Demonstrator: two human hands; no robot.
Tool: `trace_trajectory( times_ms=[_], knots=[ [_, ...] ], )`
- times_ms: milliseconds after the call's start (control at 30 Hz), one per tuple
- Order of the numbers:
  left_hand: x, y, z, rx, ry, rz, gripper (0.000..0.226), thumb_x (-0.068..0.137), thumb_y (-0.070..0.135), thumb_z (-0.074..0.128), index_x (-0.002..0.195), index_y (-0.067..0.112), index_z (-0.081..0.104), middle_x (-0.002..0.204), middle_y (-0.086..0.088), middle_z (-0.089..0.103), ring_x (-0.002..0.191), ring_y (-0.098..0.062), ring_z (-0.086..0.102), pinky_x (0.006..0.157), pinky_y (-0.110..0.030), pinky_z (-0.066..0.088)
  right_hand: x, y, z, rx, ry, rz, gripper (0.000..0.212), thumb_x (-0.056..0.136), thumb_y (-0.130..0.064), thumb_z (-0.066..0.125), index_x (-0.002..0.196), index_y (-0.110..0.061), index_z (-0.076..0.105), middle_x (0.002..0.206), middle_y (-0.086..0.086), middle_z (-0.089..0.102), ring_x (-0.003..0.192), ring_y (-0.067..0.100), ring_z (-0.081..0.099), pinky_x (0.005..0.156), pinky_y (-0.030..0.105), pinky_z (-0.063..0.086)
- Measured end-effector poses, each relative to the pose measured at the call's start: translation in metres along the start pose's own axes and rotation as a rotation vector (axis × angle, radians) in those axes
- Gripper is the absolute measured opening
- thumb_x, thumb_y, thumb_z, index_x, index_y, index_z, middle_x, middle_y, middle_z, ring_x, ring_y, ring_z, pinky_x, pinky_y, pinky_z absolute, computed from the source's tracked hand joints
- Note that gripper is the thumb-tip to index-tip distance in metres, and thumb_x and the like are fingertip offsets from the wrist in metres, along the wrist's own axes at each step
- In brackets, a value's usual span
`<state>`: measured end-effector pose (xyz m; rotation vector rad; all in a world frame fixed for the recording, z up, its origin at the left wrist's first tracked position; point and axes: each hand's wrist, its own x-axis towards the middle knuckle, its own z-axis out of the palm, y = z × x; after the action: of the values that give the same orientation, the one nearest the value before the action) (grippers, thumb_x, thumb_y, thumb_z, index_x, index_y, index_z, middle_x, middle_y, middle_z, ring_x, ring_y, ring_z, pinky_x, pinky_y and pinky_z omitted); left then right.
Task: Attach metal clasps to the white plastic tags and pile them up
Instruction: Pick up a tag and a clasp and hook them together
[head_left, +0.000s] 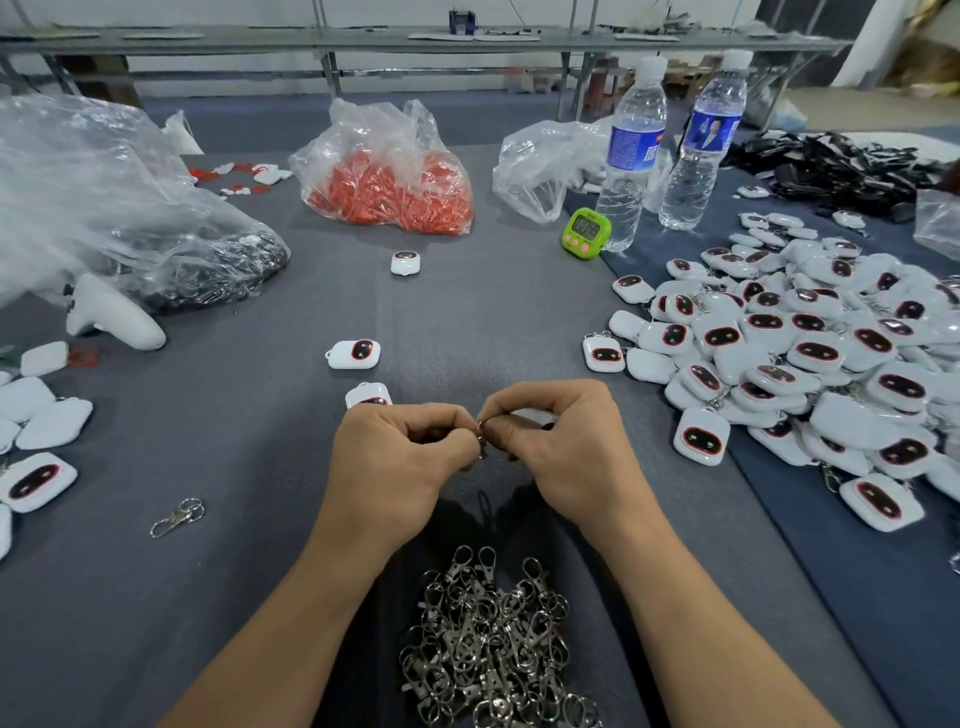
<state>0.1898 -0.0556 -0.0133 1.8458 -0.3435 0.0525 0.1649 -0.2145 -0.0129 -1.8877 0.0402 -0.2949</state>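
Note:
My left hand (400, 457) and my right hand (550, 447) meet over the middle of the grey table, fingers curled. Between their fingertips they pinch a small metal clasp (480, 439). A white tag (535, 415) shows partly behind my right fingers, which hold it. A heap of loose metal clasps (493, 644) lies between my forearms. A large pile of white tags with clasps (810, 364) covers the right side. Loose white tags lie ahead: one (355, 355), another (405, 262), and one (368, 395) just beyond my left hand.
A single clasp (176, 517) lies at the left. More white tags (36, 415) sit at the left edge, beside a white controller (111, 314). Plastic bags (384, 171), two water bottles (631, 150), a green timer (586, 233) and black cords (831, 166) stand farther back.

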Motion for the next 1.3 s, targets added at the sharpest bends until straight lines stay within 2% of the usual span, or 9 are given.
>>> trace_trajectory(
  times_ms=[67, 200, 367, 533, 667, 767, 867, 1167, 1300],
  knots=[
    [0.002, 0.0, 0.0, -0.056, -0.003, -0.02, 0.013, 0.068, 0.016, 0.068, 0.066, 0.023, 0.078, 0.059, -0.008, 0.068, 0.054, -0.029, 0.06, 0.056, -0.037, 0.051, 0.0, -0.001, 0.0, 0.023, -0.001, -0.011, 0.018, 0.084, -0.007, 0.077, 0.076, -0.023, 0.08, 0.071, -0.007, 0.074, 0.068, 0.004, 0.066, 0.073, 0.029, 0.052],
    [0.002, 0.0, 0.0, -0.094, 0.029, -0.044, 0.014, 0.07, 0.017, 0.069, 0.065, 0.027, 0.078, 0.059, 0.001, 0.069, 0.055, -0.006, 0.061, 0.057, -0.018, 0.049, -0.001, -0.002, 0.003, 0.118, 0.017, 0.046, 0.013, 0.081, -0.013, 0.076, 0.08, -0.025, 0.08, 0.069, 0.0, 0.073, 0.06, 0.01, 0.063, 0.06, 0.027, 0.049],
    [0.0, -0.007, -0.007, 0.514, 0.334, 0.125, 0.005, 0.074, 0.031, 0.07, 0.07, 0.029, 0.071, 0.059, 0.014, 0.062, 0.056, -0.008, 0.056, 0.052, -0.015, 0.038, -0.002, 0.001, 0.004, 0.175, 0.002, 0.228, 0.039, 0.07, -0.015, 0.067, 0.105, -0.032, 0.064, 0.087, 0.003, 0.075, 0.071, 0.016, 0.061, 0.07, 0.041, 0.051],
    [-0.001, -0.013, 0.0, 0.831, 0.112, 0.298, 0.011, 0.071, 0.019, 0.084, 0.069, 0.023, 0.074, 0.065, 0.006, 0.065, 0.066, -0.022, 0.058, 0.058, -0.029, 0.039, 0.001, 0.003, -0.001, 0.168, -0.01, 0.192, 0.042, 0.08, 0.017, 0.052, 0.093, -0.022, 0.058, 0.092, 0.0, 0.076, 0.077, 0.018, 0.064, 0.069, 0.031, 0.049],
    [0.0, -0.012, 0.005, 0.79, 0.004, 0.299, 0.006, 0.076, 0.02, 0.08, 0.073, 0.021, 0.074, 0.067, 0.005, 0.065, 0.069, -0.021, 0.057, 0.059, -0.03, 0.038, 0.003, 0.009, -0.002, -0.062, -0.012, 0.147, 0.038, 0.083, 0.005, 0.062, 0.096, -0.028, 0.076, 0.088, -0.003, 0.076, 0.078, 0.017, 0.067, 0.075, 0.038, 0.055],
    [0.002, -0.012, 0.003, 0.693, -0.049, 0.246, 0.001, 0.08, 0.022, 0.076, 0.079, 0.022, 0.076, 0.072, 0.005, 0.067, 0.073, -0.02, 0.058, 0.065, -0.037, 0.045, 0.003, 0.01, 0.001, -0.056, 0.061, 0.163, 0.033, 0.084, -0.011, 0.072, 0.104, -0.037, 0.065, 0.083, -0.004, 0.074, 0.067, 0.014, 0.064, 0.066, 0.029, 0.053],
    [0.003, -0.012, 0.001, 0.643, -0.066, 0.226, 0.004, 0.082, 0.021, 0.075, 0.083, 0.023, 0.078, 0.074, 0.005, 0.069, 0.075, -0.019, 0.059, 0.07, -0.04, 0.048, 0.003, 0.01, 0.0, -0.06, 0.071, 0.159, 0.032, 0.082, -0.008, 0.069, 0.093, -0.035, 0.058, 0.07, -0.006, 0.072, 0.052, 0.01, 0.061, 0.052, 0.02, 0.045],
    [0.002, -0.012, 0.0, 0.626, -0.082, 0.212, 0.004, 0.084, 0.023, 0.073, 0.084, 0.024, 0.078, 0.074, 0.005, 0.069, 0.074, -0.019, 0.059, 0.07, -0.04, 0.047, 0.003, 0.008, -0.001, -0.097, 0.032, 0.118, 0.028, 0.086, -0.008, 0.067, 0.088, -0.035, 0.067, 0.067, -0.006, 0.073, 0.051, 0.004, 0.052, 0.061, 0.027, 0.046],
    [0.0, -0.011, 0.0, 0.633, -0.063, 0.198, 0.005, 0.086, 0.026, 0.072, 0.083, 0.026, 0.075, 0.069, 0.006, 0.067, 0.067, -0.017, 0.058, 0.064, -0.035, 0.046, 0.002, 0.007, -0.002, -0.153, 0.031, 0.105, 0.026, 0.084, -0.008, 0.069, 0.087, -0.034, 0.069, 0.067, -0.01, 0.073, 0.055, 0.004, 0.055, 0.057, 0.017, 0.044]
  ],
)
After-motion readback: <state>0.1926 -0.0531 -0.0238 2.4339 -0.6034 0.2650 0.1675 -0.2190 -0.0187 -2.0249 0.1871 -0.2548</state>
